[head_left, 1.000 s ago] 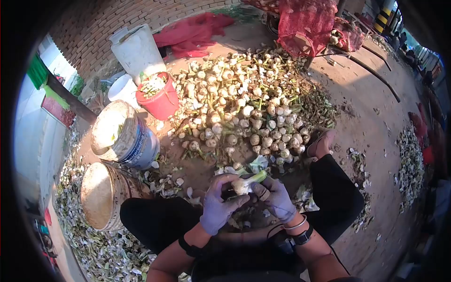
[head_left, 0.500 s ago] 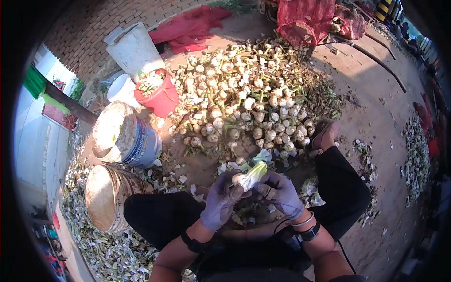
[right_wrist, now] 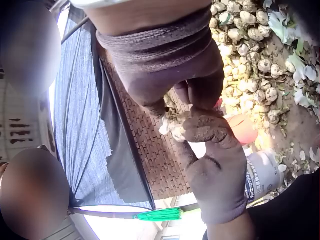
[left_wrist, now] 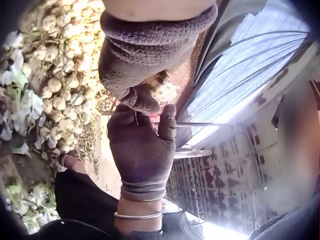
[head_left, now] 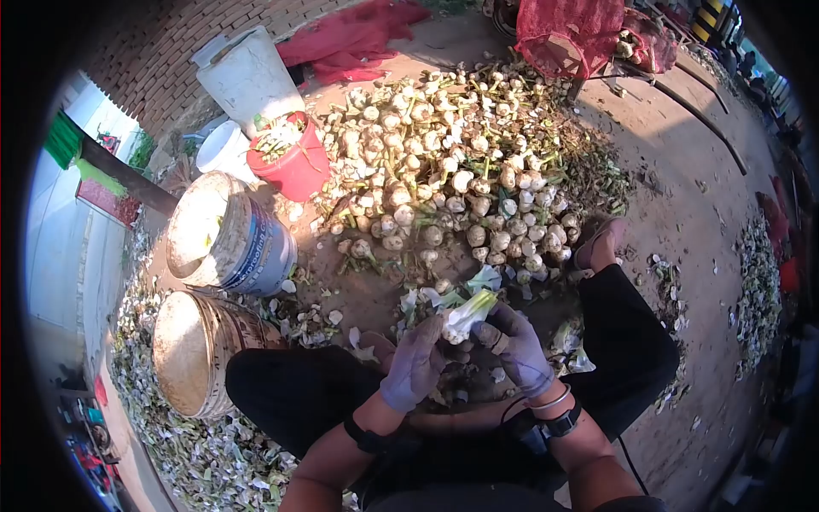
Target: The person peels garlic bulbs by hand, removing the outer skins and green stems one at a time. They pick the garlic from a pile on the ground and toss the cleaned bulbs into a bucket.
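Between the two gloved hands in the head view is a garlic bulb (head_left: 461,322) with white layers and a green-tipped stem pointing up and right. The left hand (head_left: 415,363) pinches its left side with thumb and fingers. On the other side, the curled fingers and thumb of the right hand (head_left: 518,348) grip it near the stem. In the left wrist view the root end of the bulb (left_wrist: 162,89) shows beside the fingers. The right wrist view has the bulb (right_wrist: 175,127) between both hands' soiled fingertips.
A large heap of garlic bulbs (head_left: 482,205) lies ahead. To the left stand a red bucket (head_left: 294,171), a blue-and-white bucket (head_left: 271,256) and a dirty white bucket (head_left: 179,354). Peelings (head_left: 205,461) cover the ground at lower left. Red mesh sacks (head_left: 572,34) are at the back.
The bulb has turned in the hands, its stem swinging more upward, and its outer surface looks whiter. The left fingers have shifted around it. The head view has moved slightly.
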Motion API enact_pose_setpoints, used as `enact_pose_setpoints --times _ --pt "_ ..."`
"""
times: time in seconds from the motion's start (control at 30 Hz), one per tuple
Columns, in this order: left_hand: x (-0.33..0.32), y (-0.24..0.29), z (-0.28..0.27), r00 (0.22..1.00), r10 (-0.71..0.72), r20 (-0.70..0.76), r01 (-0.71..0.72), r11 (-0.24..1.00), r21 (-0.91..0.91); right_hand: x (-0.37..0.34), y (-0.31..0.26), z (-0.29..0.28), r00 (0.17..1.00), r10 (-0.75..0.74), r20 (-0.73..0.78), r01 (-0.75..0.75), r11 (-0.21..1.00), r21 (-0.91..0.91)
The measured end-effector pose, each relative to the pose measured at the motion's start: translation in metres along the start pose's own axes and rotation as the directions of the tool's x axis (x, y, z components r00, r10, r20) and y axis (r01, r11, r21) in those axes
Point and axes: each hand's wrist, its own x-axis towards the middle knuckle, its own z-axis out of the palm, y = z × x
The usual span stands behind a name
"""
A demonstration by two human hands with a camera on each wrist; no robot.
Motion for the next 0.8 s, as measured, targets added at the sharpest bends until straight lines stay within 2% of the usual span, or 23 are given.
enact_pose_setpoints --times 0.03,0.07,0.13,0.23,0.27,0.3,0.33,0.37,0.4,0.43,0.47,0.5,0.57,0.6,0.67,0.73,0.77,0.8 --pt "-0.002 -0.002 0.005 0.996 0.074 -0.05 -0.065 0.984 0.164 -0.001 0.0 -0.001 0.999 0.018 0.035 -0.016 0.998 -0.061" --pt "-0.002 -0.006 0.004 0.996 0.072 -0.051 -0.063 0.985 0.161 -0.003 0.002 -0.003 0.999 0.02 0.032 -0.018 0.998 -0.062" --pt "0.001 -0.009 0.004 0.974 0.14 -0.181 -0.07 0.936 0.345 -0.001 0.01 -0.01 0.997 0.016 -0.077 -0.032 0.979 -0.199" --pt "-0.005 0.002 0.024 0.964 0.224 -0.144 -0.14 0.887 0.439 0.003 0.019 -0.016 0.998 -0.052 -0.025 0.043 0.963 -0.268" --pt "-0.004 0.004 0.015 0.95 0.271 -0.158 -0.174 0.875 0.452 0.004 0.014 -0.015 0.999 -0.008 -0.036 -0.004 0.949 -0.316" --pt "-0.006 0.001 -0.003 0.971 0.201 -0.125 -0.129 0.891 0.436 0.003 0.011 -0.015 0.999 0.038 -0.036 -0.049 0.931 -0.363" --pt "0.0 0.006 -0.022 0.972 0.197 -0.124 -0.125 0.892 0.434 0.008 0.022 -0.016 0.999 0.009 -0.041 -0.017 0.981 -0.195" --pt "0.006 0.011 -0.04 0.973 0.193 -0.123 -0.122 0.893 0.433 0.012 0.025 -0.018 0.997 0.018 -0.075 -0.032 0.981 -0.193" --pt "0.02 0.022 -0.057 0.946 0.083 -0.314 -0.094 0.995 -0.019 0.015 0.026 -0.022 0.992 0.022 -0.126 -0.046 0.981 -0.189" --pt "0.032 0.039 -0.061 0.909 -0.102 -0.404 -0.113 0.872 -0.476 0.019 0.032 -0.028 0.995 0.023 -0.094 -0.041 0.98 -0.192" --pt "0.042 0.066 -0.071 0.849 -0.025 -0.527 -0.209 0.901 -0.38 0.024 0.039 -0.036 0.984 0.033 -0.175 -0.064 0.982 -0.18" --pt "0.056 0.102 -0.083 0.823 0.025 -0.567 -0.272 0.894 -0.356 0.028 0.043 -0.042 0.966 0.043 -0.255 -0.087 0.983 -0.164" --pt "0.097 0.182 -0.1 0.642 0.236 -0.73 -0.53 0.824 -0.2 0.035 0.051 -0.053 0.964 0.081 -0.255 -0.124 0.98 -0.155" --pt "0.115 0.227 -0.111 0.64 0.337 -0.69 -0.625 0.751 -0.213 0.04 0.054 -0.056 0.953 0.12 -0.28 -0.164 0.976 -0.141" --pt "0.134 0.282 -0.13 0.627 0.433 -0.648 -0.704 0.671 -0.232 0.044 0.056 -0.061 0.961 0.139 -0.241 -0.182 0.969 -0.165" --pt "0.149 0.299 -0.131 0.699 0.496 -0.515 -0.628 0.77 -0.111 0.05 0.064 -0.071 0.961 0.162 -0.225 -0.205 0.961 -0.184" --pt "0.156 0.286 -0.127 0.714 0.482 -0.508 -0.611 0.783 -0.117 0.061 0.077 -0.082 0.971 0.222 -0.084 -0.203 0.96 0.192" --pt "0.153 0.257 -0.112 0.804 0.423 -0.419 -0.459 0.888 0.015 0.059 0.076 -0.08 0.975 0.215 0.057 -0.212 0.813 0.542"
